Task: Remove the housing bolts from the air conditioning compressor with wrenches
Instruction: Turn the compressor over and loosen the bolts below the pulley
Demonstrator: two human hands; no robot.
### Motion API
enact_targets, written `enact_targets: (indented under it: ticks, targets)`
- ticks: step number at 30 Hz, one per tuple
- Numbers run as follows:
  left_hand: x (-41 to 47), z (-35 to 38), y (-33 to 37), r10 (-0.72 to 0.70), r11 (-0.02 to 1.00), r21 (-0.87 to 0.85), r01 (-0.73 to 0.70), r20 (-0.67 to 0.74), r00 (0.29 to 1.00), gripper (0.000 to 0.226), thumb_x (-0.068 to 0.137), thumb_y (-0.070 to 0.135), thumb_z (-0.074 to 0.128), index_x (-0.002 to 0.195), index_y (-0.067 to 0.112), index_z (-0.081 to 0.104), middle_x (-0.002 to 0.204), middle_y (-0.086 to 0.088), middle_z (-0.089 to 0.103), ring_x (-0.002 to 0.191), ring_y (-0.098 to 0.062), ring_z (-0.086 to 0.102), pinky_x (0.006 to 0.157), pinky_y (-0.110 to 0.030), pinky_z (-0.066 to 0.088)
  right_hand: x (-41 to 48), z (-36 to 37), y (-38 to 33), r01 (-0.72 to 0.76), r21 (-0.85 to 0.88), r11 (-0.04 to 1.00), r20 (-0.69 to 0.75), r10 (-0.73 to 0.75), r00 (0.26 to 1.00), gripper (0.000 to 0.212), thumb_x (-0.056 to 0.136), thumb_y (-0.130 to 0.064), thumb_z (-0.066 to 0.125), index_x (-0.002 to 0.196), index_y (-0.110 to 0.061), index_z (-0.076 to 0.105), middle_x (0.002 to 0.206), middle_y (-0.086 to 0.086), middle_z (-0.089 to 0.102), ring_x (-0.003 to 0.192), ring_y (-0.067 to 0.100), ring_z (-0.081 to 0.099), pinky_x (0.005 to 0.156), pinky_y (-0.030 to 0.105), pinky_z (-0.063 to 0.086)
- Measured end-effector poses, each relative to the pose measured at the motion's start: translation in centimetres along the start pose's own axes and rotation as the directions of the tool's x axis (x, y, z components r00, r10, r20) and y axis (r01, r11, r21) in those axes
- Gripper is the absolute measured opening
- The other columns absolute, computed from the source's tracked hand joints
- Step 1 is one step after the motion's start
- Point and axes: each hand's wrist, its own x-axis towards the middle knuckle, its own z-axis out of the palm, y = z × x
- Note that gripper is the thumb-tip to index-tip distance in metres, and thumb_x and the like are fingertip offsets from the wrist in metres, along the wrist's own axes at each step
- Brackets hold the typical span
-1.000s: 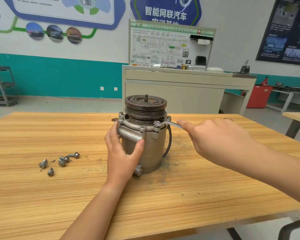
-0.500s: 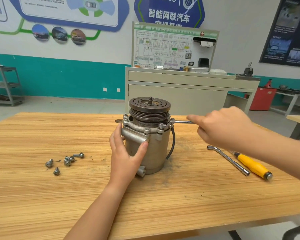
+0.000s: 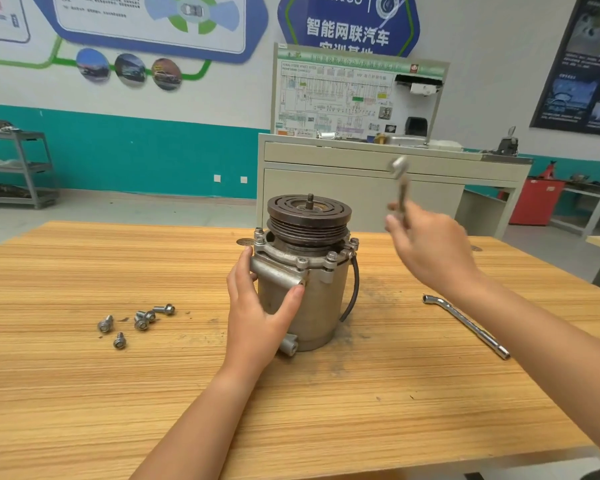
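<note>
Where the wooden table (image 3: pixel 66 393) runs in from the left, the entries read as follows.

Loose bolts (image 3: pixel 139 320): a small cluster lying flat on the tabletop, well apart from the compressor, heads pointing various ways.

Left hand (image 3: pixel 257 306): wrapped round the near left side of the compressor body, fingers curved up against the flange, thumb pressed at the end of the side port tube.

Compressor (image 3: pixel 319 299): upright near the middle of the table, dark grooved pulley (image 3: pixel 309 216) on top, threaded shaft end pointing up.

Housing bolts (image 3: pixel 302 262): several seated in the flange ring just below the pulley.

Black cable (image 3: pixel 355 292): curves down the compressor's right side.

Right hand (image 3: pixel 430 251): raised above and to the right of the compressor, fingers and thumb closed on the lower shank of a wrench (image 3: pixel 400 181). The wrench stands roughly upright, head uppermost, clear of the compressor; motion blur hides its detail.

L-shaped socket wrench (image 3: pixel 465 323): flat on the table at the right, bent end toward the compressor, untouched.
</note>
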Motion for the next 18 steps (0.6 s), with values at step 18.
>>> enact_targets:
  ticks: [18]
  targets:
    - [0.1, -0.3, -0.1, -0.051, 0.997, -0.06, 0.053, 0.034, 0.998, 0.076, 0.074, 0.056, 0.056, 0.137, 0.048, 0.015, 0.148, 0.012, 0.03, 0.132, 0.002, 0.033, 0.104, -0.024, 0.033, -4.3, -6.0, -4.6, 0.151, -0.497, 0.854, 0.413, 0.079, 0.907, 0.088, 0.083, 0.002, 0.033, 0.137, -0.052, -0.01, 0.062, -0.005, 0.039, 0.05, 0.014, 0.033, 0.039, 0.025, 0.022]
